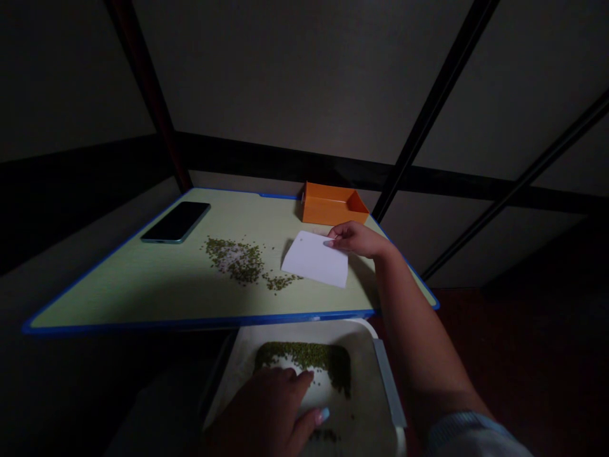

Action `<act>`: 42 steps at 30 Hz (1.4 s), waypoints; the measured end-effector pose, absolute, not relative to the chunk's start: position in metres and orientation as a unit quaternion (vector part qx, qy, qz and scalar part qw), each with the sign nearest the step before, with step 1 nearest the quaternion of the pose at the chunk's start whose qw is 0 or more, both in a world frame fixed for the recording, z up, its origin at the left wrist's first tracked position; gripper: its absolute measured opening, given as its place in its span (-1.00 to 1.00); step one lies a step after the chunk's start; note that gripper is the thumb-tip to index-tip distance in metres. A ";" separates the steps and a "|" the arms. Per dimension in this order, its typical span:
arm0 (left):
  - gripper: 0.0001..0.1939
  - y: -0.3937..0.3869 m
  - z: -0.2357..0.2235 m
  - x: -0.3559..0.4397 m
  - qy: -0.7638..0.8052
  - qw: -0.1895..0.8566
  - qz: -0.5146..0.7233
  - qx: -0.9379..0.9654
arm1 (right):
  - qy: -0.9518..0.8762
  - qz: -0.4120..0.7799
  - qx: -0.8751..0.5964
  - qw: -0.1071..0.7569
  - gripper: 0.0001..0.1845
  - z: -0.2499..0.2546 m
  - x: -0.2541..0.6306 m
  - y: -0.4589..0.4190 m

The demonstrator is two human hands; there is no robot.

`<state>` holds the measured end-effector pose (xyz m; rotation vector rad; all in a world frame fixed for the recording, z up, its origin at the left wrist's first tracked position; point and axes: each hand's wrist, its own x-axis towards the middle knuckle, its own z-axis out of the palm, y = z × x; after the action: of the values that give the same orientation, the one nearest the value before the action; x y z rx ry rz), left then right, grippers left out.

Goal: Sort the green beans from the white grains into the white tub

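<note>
My right hand (356, 240) pinches the upper right edge of a white paper card (318, 257) between thumb and fingers, holding it tilted low over the tabletop. Left of the card lies a loose pile of small green beans (245, 266), with some fine white grains (231, 256) among them. Below the table edge, my left hand (273, 406) reaches into a white plastic tub (368, 381). Its thumb and index finger are apart, and no object shows between them. More green beans (304, 354) lie along the tub's far inner side.
An orange open box (328, 206) stands at the table's back right. A dark-screened phone (177, 222) lies at the back left. The pale table (143, 285) has a raised blue rim (190, 322). Behind it rises a panelled wall (295, 76).
</note>
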<state>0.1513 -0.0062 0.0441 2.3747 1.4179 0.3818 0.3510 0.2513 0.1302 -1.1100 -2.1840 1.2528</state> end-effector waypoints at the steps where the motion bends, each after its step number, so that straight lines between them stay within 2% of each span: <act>1: -0.70 -0.007 0.044 0.151 0.500 0.174 0.137 0.837 | -0.779 0.447 -0.395 0.194 -0.77 0.130 0.351 0.251; 6: -0.78 -0.007 0.047 0.151 0.501 0.166 0.135 0.839 | -0.782 0.445 -0.394 0.190 -0.76 0.129 0.351 0.251; 18: -0.75 -0.008 0.041 0.151 0.504 0.148 0.158 0.836 | -0.787 0.455 -0.381 0.168 -0.72 0.130 0.350 0.250; 24: -0.76 -0.006 0.042 0.151 0.503 0.158 0.143 0.838 | -0.792 0.446 -0.388 0.152 -0.78 0.133 0.352 0.250; 31: -0.82 -0.005 0.042 0.152 0.503 0.157 0.136 0.839 | -0.793 0.402 -0.428 0.162 -0.81 0.133 0.361 0.255; 42: -0.80 -0.008 0.044 0.151 0.507 0.164 0.152 0.832 | -0.786 0.412 -0.430 0.168 -0.82 0.135 0.369 0.255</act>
<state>0.1506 -0.0077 0.0444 2.3725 1.4449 0.4330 0.3688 0.2555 0.1353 -1.2246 -2.2348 1.1713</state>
